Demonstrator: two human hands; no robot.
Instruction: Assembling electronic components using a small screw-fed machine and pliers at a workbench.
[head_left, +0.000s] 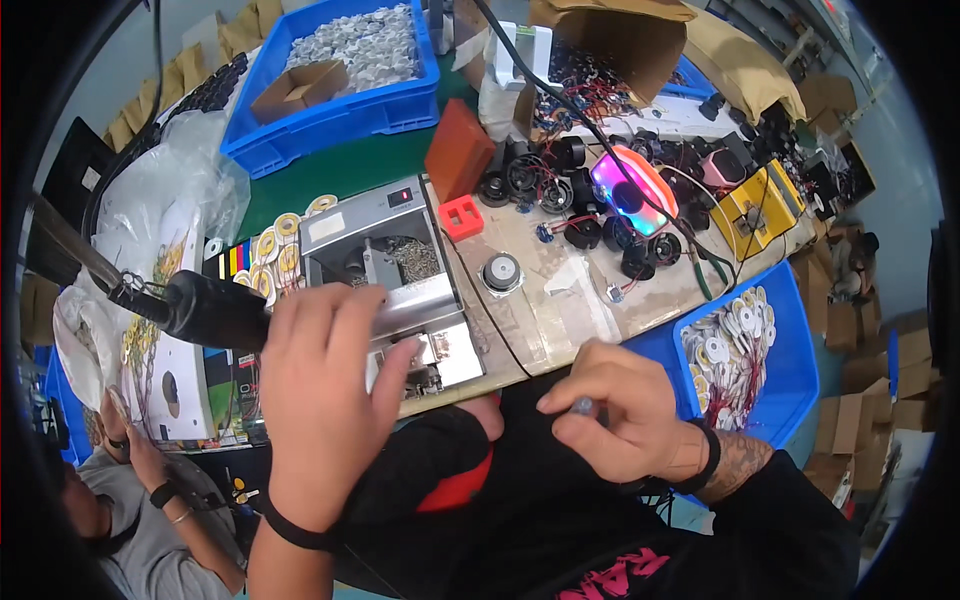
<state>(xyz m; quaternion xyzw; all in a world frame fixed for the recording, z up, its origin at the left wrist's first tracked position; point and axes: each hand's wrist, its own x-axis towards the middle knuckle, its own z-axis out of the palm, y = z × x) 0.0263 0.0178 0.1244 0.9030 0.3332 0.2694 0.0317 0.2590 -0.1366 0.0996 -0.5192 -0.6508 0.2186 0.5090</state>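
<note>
1. Two hands are up at the near bench edge. Left hand point(325, 385) has loose, spread fingers draped over the front of a grey benchtop machine point(385, 270); it grips nothing I can see.
2. Right hand point(610, 410) is curled, thumb and fingertips pinching a small grey part point(583, 405), held low by the torso. Too small to identify.
3. Just past the left fingertips, the machine's open bay holds a tangle of small metal bits point(412, 258).
4. Progress, my read: well underway. Blue bin point(800, 370) right of the right hand holds a heap of round white discs with wires point(730, 345). Which pile is finished stock, I can't tell.
5. Beyond the right hand, one round speaker point(501, 272) lies face up on the bench. Further out sit black speaker drivers with red wires point(575, 195) and a glowing multicolour unit point(630, 188).
6. Left of the left hand, a black cylindrical tool point(215, 310) hangs level with the wrist.
7. Packaging:
   - big blue crate point(330, 120) far beyond the left hand, full of pale small parts, with an open brown carton point(300, 88) inside;
   - open cardboard box point(610, 45) far ahead of the right hand, wired parts spilling out;
   - red block point(458, 150) and small red square frame point(461, 217) between them;
   - yellow box point(755, 208) far right;
   - clear plastic bags point(170, 200) far left.
8. Another person's hand point(125, 440) shows low left, beside the left forearm.
</note>
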